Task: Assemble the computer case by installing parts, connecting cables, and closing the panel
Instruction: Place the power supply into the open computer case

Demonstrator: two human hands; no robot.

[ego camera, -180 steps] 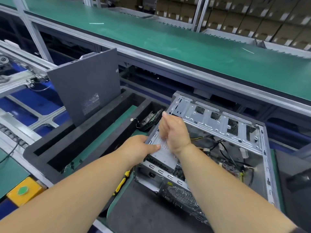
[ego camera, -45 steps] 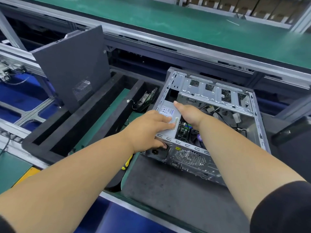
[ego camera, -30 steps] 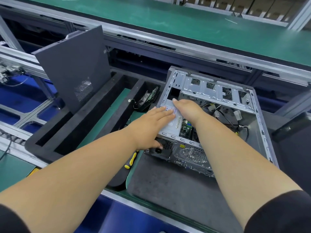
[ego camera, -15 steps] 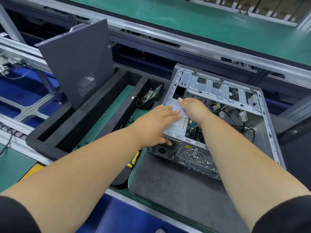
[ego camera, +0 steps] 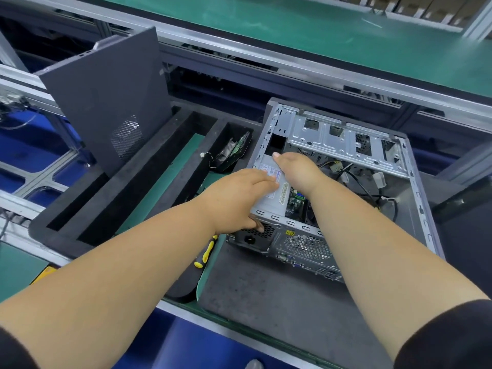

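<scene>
The open grey computer case (ego camera: 423,209) lies on its side on a dark mat (ego camera: 266,294). A silver power supply (ego camera: 278,199) sits in its near-left corner, its rear socket and grille facing me. My left hand (ego camera: 234,198) lies over the top of the power supply with the thumb pressed on the rear grille. My right hand (ego camera: 298,169) holds the unit's far end, its fingers hidden inside the case. Loose cables (ego camera: 346,171) lie on the case floor. The dark side panel (ego camera: 106,89) stands upright on the left.
A black foam tray (ego camera: 133,182) left of the case holds the panel and a circuit-board part (ego camera: 234,150). A yellow-and-black screwdriver (ego camera: 205,254) lies under my left forearm. A green conveyor (ego camera: 292,27) runs across the back, with metal rails on the left.
The power supply went from tilted above the case to seated in the near-left corner. Both hands stayed on it; in the last half second they have barely moved.
</scene>
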